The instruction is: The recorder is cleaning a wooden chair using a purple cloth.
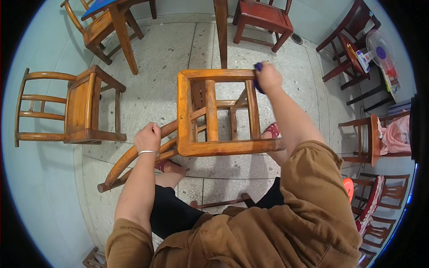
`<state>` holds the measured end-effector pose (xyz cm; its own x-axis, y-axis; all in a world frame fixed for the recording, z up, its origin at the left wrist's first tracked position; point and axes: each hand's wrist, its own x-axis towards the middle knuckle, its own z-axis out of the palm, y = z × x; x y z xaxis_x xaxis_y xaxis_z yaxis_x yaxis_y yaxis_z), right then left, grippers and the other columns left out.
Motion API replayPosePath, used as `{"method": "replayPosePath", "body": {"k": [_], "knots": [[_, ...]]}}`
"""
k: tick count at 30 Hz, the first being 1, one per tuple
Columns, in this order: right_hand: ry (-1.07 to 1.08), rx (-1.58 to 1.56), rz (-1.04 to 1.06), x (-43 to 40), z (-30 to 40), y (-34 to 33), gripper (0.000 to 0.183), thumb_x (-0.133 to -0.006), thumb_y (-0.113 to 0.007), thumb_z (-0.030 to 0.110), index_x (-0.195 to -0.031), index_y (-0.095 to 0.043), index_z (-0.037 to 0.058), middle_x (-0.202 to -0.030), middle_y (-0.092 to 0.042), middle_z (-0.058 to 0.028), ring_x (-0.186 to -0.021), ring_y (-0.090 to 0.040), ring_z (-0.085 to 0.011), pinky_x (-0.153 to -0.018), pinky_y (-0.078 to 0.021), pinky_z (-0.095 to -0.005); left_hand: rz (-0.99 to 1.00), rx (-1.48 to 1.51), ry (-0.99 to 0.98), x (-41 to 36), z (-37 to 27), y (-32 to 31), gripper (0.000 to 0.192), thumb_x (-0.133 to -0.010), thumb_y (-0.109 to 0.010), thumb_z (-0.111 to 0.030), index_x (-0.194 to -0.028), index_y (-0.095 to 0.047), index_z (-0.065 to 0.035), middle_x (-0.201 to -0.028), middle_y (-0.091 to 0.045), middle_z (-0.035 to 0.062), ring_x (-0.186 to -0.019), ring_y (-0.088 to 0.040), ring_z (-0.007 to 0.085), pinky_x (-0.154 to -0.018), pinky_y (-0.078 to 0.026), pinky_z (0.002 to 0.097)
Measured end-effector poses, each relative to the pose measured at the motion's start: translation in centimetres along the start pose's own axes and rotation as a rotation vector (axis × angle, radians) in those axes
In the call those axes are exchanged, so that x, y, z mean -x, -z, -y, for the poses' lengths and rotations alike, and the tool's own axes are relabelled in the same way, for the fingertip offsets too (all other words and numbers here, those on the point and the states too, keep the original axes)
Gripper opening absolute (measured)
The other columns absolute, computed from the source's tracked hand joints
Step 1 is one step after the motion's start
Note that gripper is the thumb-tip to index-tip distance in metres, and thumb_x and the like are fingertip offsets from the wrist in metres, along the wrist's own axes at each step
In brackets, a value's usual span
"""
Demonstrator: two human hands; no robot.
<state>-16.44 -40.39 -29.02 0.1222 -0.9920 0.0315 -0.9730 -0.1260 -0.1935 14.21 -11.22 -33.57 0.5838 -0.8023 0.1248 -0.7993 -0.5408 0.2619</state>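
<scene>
A wooden chair [182, 114] lies tipped over in front of me, its square leg and stretcher frame facing up and its curved back reaching down to the left. My left hand [147, 136] is closed around a rail of the chair's back. My right hand [269, 77] presses a dark purple cloth [258, 87] onto the far right corner of the frame. Part of the cloth is hidden under the fingers.
Another wooden chair [78, 110] stands at the left by the wall. A table leg [221, 37] comes down just beyond the frame. A red chair [264, 18] stands farther off. On the right are a white fan [380, 52] on a dark chair and a pink cloth [397, 134] over another chair.
</scene>
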Motion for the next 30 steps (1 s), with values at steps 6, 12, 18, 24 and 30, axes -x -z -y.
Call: {"method": "replayPosePath", "body": {"k": [6, 12, 18, 24, 30], "knots": [[-0.03, 0.049, -0.108, -1.1, -3.3, -0.9, 0.031, -0.082, -0.064, 0.028, -0.107, -0.057, 0.0109, -0.101, -0.061, -0.0176, -0.092, -0.063, -0.0361, -0.078, -0.0506, -0.0462, -0.013, -0.021, -0.014, -0.2, -0.6, 0.0, 0.028, -0.087, -0.05, -0.031, -0.074, -0.063, -0.0101, -0.068, -0.063, 0.0171, -0.065, -0.061, 0.0381, -0.061, -0.047, 0.0486], [0.218, -0.138, 0.044, 1.7, 10.2, -3.3, 0.032, -0.082, -0.066, 0.027, -0.106, -0.056, 0.0091, -0.104, -0.06, -0.0152, -0.094, -0.063, -0.0324, -0.079, -0.0518, -0.0435, -0.016, -0.048, -0.02, -0.1, -0.1, 0.0, 0.028, -0.087, -0.05, -0.031, -0.074, -0.063, -0.0104, -0.067, -0.062, 0.0171, -0.064, -0.06, 0.0387, -0.06, -0.047, 0.049], [0.346, -0.251, 0.059, 4.0, 20.2, -6.2, 0.029, -0.082, -0.066, 0.025, -0.103, -0.057, 0.0072, -0.103, -0.059, -0.0162, -0.095, -0.063, -0.0307, -0.081, -0.0511, -0.039, -0.007, -0.061, -0.011, -0.1, -0.4, -0.2, 0.026, -0.087, -0.05, -0.032, -0.077, -0.063, -0.0118, -0.067, -0.062, 0.0166, -0.064, -0.061, 0.0384, -0.06, -0.047, 0.0487], [0.494, -0.287, 0.08, 4.3, 17.8, -5.4, 0.027, -0.082, -0.063, 0.024, -0.105, -0.058, 0.0088, -0.103, -0.059, -0.0145, -0.097, -0.061, -0.0315, -0.081, -0.0505, -0.0406, 0.033, -0.089, 0.0, -0.1, 0.0, 0.0, 0.028, -0.088, -0.048, -0.033, -0.082, -0.065, -0.0126, -0.071, -0.064, 0.016, -0.068, -0.062, 0.0383, -0.062, -0.048, 0.0482], [0.616, -0.009, 0.161, 8.6, 14.5, -4.4, 0.023, -0.08, -0.063, 0.028, -0.098, -0.064, 0.0125, -0.101, -0.061, -0.0121, -0.097, -0.061, -0.0294, -0.082, -0.0505, -0.0399, 0.16, -0.087, 0.043, -0.6, -1.2, 1.1, 0.035, -0.092, -0.041, -0.037, -0.088, -0.066, -0.0132, -0.082, -0.066, 0.0173, -0.079, -0.063, 0.0389, -0.072, -0.048, 0.049]]}}
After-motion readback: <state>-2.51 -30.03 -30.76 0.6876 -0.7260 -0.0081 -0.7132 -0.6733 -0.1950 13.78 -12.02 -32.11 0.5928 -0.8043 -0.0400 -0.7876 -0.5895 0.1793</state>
